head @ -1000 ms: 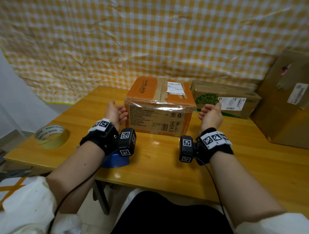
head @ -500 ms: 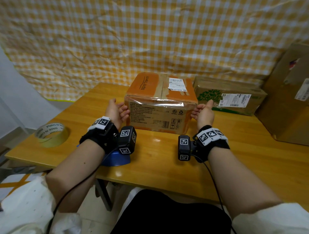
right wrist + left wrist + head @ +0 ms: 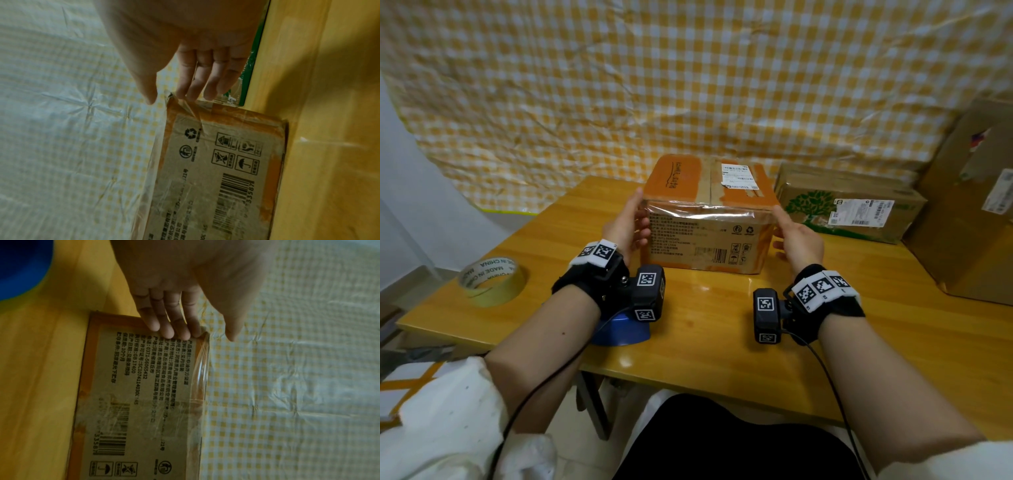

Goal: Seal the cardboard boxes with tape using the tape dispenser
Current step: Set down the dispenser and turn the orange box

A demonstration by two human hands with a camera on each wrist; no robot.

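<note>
both hands, left hand (image 3: 627,224) and right hand (image 3: 796,236), fingers straight, flank the orange box (image 3: 707,219); blue dispenser (image 3: 619,330) mostly hidden.

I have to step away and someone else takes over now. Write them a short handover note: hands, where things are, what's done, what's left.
Left hand: open, straight fingers against the left end of the orange box.
Right hand: open, fingers at the box's right end.
The orange box stands on the wooden table, with shiny tape along its front top edge.
Green-printed box lies to its right, a large brown box at far right.
Tape roll lies at the table's left; a blue object, possibly the dispenser, sits under the left wrist.
Neither hand holds tape. Whether any box still needs sealing cannot be told.
</note>
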